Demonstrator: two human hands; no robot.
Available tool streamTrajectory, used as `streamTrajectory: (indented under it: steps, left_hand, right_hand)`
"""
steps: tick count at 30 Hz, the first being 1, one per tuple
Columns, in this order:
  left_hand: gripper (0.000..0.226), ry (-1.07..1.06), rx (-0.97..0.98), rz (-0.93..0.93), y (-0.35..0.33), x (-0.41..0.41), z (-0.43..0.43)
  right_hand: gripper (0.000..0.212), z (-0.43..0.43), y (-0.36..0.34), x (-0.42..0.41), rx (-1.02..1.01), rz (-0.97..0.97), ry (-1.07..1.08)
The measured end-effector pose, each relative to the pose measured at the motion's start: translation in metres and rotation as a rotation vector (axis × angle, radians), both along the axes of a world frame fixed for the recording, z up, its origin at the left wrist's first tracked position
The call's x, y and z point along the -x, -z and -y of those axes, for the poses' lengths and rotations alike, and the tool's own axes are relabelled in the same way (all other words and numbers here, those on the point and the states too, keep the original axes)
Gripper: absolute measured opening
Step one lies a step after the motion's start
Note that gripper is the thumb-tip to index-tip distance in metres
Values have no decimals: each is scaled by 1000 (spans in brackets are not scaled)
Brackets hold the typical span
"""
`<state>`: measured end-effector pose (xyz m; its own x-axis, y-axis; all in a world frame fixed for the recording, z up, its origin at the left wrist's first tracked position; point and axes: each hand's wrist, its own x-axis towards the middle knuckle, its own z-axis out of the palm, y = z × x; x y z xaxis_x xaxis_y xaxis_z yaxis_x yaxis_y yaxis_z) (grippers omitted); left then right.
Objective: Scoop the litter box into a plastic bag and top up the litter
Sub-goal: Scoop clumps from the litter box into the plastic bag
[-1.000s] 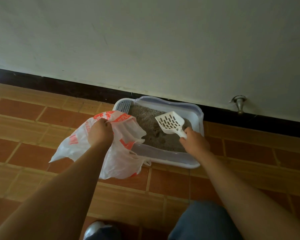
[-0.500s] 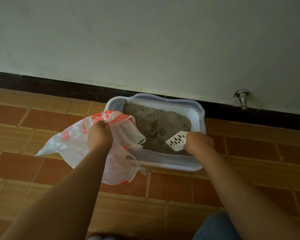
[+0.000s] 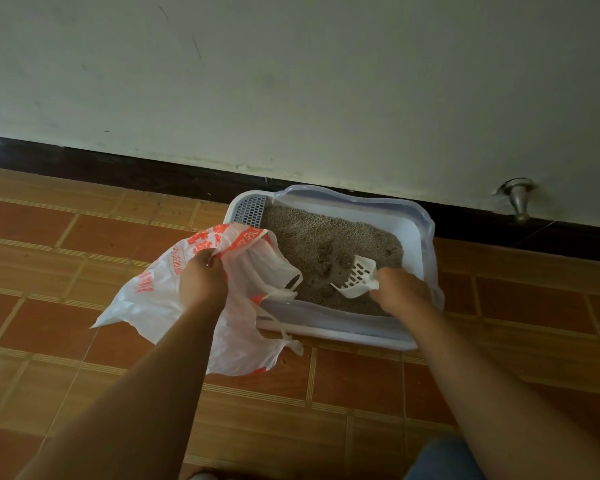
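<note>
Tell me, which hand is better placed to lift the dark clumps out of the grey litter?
The right hand. It already grips the white slotted plastic scoop, whose blade sits in the litter beside the dark clumps. The left hand is busy holding the white-and-orange plastic bag.

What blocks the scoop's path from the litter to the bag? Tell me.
Nothing visible does. The scoop, held by the right hand, sits in the litter; the plastic bag, held by the left hand, hangs over the litter box edge beside it.

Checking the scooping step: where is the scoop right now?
In the head view, the scoop is in the right hand, low over the litter box's near right part, right of the plastic bag.
</note>
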<state>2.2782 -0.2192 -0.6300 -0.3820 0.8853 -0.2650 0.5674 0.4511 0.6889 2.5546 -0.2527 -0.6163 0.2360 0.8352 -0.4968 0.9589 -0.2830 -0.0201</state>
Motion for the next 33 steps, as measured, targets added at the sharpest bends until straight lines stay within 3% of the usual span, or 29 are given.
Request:
streamTrajectory:
  steps: [33]
  left_hand:
    - [34,23,-8,26,-10,-2,8]
  right_hand:
    - [24,18,16,-10,-233,-248,69]
